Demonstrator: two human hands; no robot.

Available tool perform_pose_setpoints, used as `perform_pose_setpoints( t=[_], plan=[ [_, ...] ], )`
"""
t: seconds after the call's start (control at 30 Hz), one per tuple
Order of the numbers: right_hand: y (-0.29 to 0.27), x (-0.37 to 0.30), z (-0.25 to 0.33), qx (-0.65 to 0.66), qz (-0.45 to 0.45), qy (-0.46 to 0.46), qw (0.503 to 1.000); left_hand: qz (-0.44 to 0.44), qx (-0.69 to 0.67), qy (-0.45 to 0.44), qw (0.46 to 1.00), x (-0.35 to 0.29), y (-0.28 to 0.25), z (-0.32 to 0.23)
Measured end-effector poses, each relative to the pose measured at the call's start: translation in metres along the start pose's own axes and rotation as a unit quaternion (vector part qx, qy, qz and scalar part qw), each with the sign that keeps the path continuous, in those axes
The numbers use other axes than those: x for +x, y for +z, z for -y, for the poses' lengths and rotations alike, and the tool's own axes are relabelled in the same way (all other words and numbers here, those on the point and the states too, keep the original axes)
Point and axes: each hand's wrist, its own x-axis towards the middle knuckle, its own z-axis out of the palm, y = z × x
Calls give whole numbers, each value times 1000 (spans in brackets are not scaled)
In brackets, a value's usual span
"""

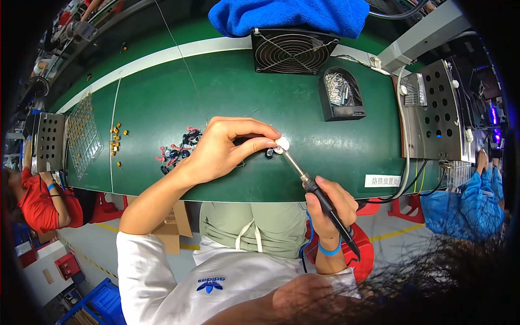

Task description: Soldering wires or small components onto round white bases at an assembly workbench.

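Note:
My right hand (pixel 331 208) grips the dark handle of a soldering iron (pixel 313 187), whose metal shaft slants up and left. Its tip meets a small white round piece (pixel 282 143) on the green bench. Against that piece, the thumb and forefinger of my left hand (pixel 216 149) are pinched together; what lies between them is too small and covered to make out. A small dark round part (pixel 269 154) sits just below these fingertips. Beside my left wrist lies a loose heap of small dark round components with red wires (pixel 173 153), partly hidden by the hand.
At the bench's back stand a black fan (pixel 292 51) and a blue towel (pixel 292 16). A black bin (pixel 345 112) holds metal pieces. Small yellow components (pixel 115 145) and a clear tray (pixel 84 138) lie left. A perforated metal box (pixel 433 108) stands right; co-workers sit either side.

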Motion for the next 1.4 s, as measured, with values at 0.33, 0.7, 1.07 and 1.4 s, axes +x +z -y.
perform_pose_setpoints(
  t=[0.33, 0.7, 1.07, 1.4],
  plan=[
    [3, 6, 1, 6, -6, -16, 1000, 1, 21, 17, 1000, 1, 0, 1],
    [1, 6, 1, 0, -4, -11, 1000, -5, 52, 43, 998, 0, 2, 3],
    [-1, 2, -1, 4, -29, 17, 999, -24, 91, 80, 992, -2, -5, 1],
    [-6, 42, 0, -167, -20, 20, 986, -112, 8, -38, 993, -32, -121, -3]
  ],
)
